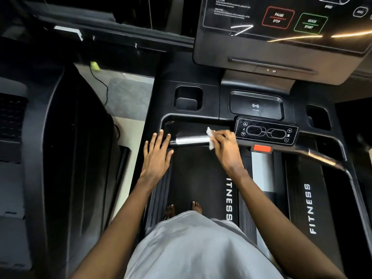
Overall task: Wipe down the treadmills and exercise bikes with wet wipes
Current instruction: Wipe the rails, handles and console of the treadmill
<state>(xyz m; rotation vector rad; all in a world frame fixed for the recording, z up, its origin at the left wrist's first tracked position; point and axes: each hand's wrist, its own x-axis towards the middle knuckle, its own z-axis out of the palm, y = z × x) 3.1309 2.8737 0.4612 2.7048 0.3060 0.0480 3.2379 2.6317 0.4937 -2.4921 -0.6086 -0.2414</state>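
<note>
Head: wipe (210,138) on handlebar (191,140); cupholder (319,119) contents unclear

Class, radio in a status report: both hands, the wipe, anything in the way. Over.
Right hand pinching wet wipe against silver handlebar grip. Left hand open, lying over grip's left end. Nothing else in the wipe's path.

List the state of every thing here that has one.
wet wipe: crumpled, pressed against the silver handlebar grip.
right hand: pinches the wet wipe.
left hand: fingers straight and spread, by the grip's left end.
left cup holder: empty.
treadmill belt: bare feet standing on it.
</note>
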